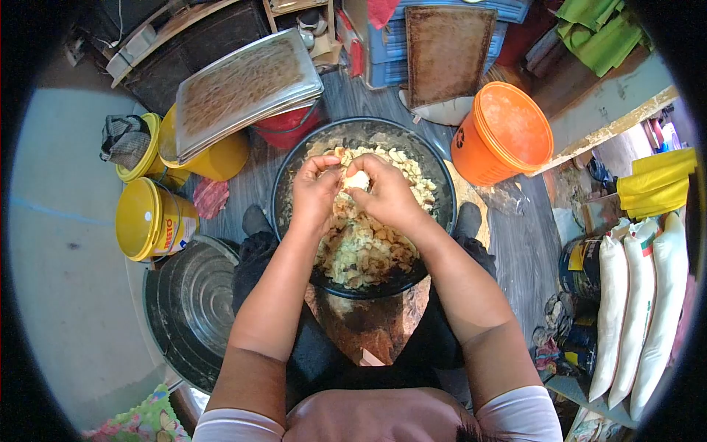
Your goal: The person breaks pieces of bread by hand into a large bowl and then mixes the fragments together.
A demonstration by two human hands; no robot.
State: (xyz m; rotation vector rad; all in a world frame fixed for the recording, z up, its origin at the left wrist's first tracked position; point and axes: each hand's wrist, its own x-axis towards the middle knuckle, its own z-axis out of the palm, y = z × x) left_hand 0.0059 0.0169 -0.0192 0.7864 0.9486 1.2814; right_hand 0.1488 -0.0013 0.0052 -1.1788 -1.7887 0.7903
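Right hand (390,193) pinches pale chunk (359,181), I can't tell grip on left hand (317,193); hard tug could fling it past basin (368,130).

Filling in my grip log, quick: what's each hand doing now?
Left hand: fingers curled beside a pale piece; whether they grip it can't be told.
Right hand: closed, holding that piece between thumb and fingers.

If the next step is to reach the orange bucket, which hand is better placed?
Probably the right hand: the orange bucket is on that side. The left hand is farther away. Both meet at a pale piece over the black basin.
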